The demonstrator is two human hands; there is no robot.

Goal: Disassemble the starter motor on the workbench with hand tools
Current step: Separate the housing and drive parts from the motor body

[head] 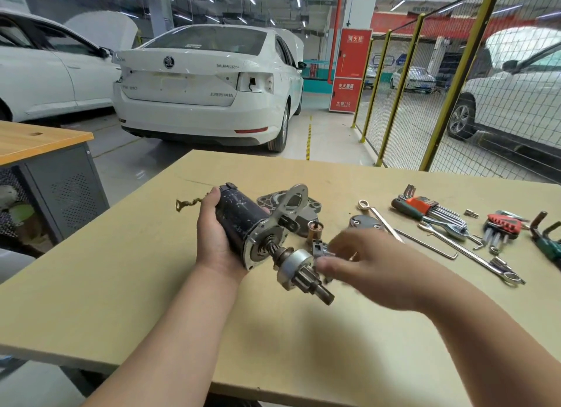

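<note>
Black cylindrical starter motor (243, 221) is up off the tan wooden tabletop (136, 285), with the left hand (212, 233) grip wrapped round its body. The right hand (373, 267) is a blur just right of the motor's steel pinion (306, 280), so I can't tell its grip. Well right of the motor, an orange plastic holder (420, 203) carries hex keys (446, 217).

The starter motor (239, 221) was black, flecked with white scuffs, and its end plate (254, 256) was silver. The workbench (121, 270) was pale tan. 1 hex-key holder (420, 202) was orange, the other holder (502, 223) red. The car (206, 81) was white, the fence posts (464, 60) yellow.
</note>
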